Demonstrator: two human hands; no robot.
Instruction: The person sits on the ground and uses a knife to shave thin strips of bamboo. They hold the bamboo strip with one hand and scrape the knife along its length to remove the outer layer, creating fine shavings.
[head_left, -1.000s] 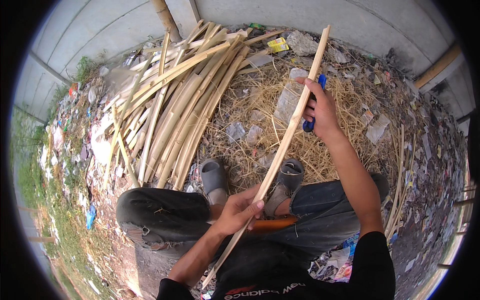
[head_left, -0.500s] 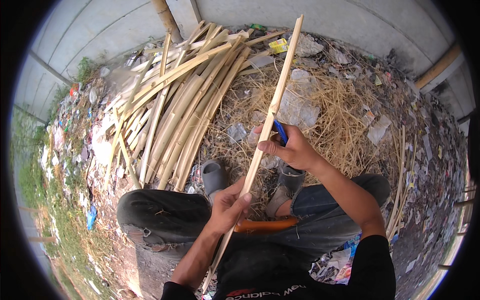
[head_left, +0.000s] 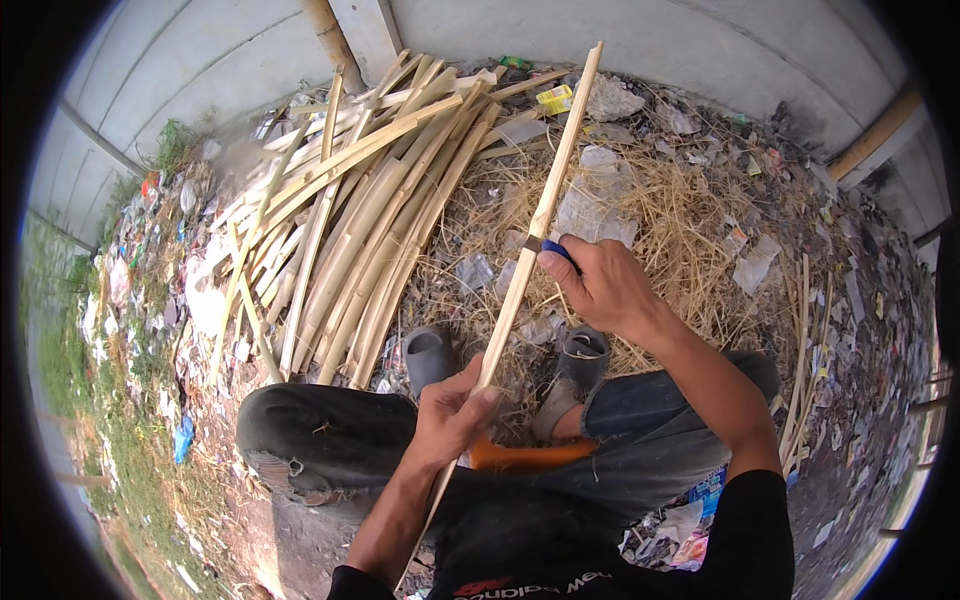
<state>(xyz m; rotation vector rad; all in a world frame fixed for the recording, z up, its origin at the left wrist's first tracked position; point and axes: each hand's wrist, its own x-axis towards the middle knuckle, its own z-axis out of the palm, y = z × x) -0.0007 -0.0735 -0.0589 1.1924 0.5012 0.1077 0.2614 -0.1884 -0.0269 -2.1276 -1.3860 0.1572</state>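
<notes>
A long pale bamboo strip (head_left: 556, 180) slants up and away from my lap, its far end high in front of the wall. My left hand (head_left: 452, 412) is closed around its lower part, thumb on top. My right hand (head_left: 603, 283) grips a blue-handled utility knife (head_left: 562, 252). The knife's dark blade lies across the strip, touching it around the middle, near a node. Much of the handle is hidden inside my right fingers. The strip's lower end runs down beside my left forearm.
A large pile of split bamboo (head_left: 375, 215) lies ahead to the left. Dry shavings (head_left: 690, 235) and litter cover the ground ahead and right. Grey sandals (head_left: 430, 355) sit between my bent knees, with an orange curved piece (head_left: 530, 455) nearer me. A concrete wall (head_left: 690, 45) stands behind.
My right hand has turned the knife, and its blade now lies across the bamboo strip. The strip has shifted slightly down; my left hand keeps its hold.
</notes>
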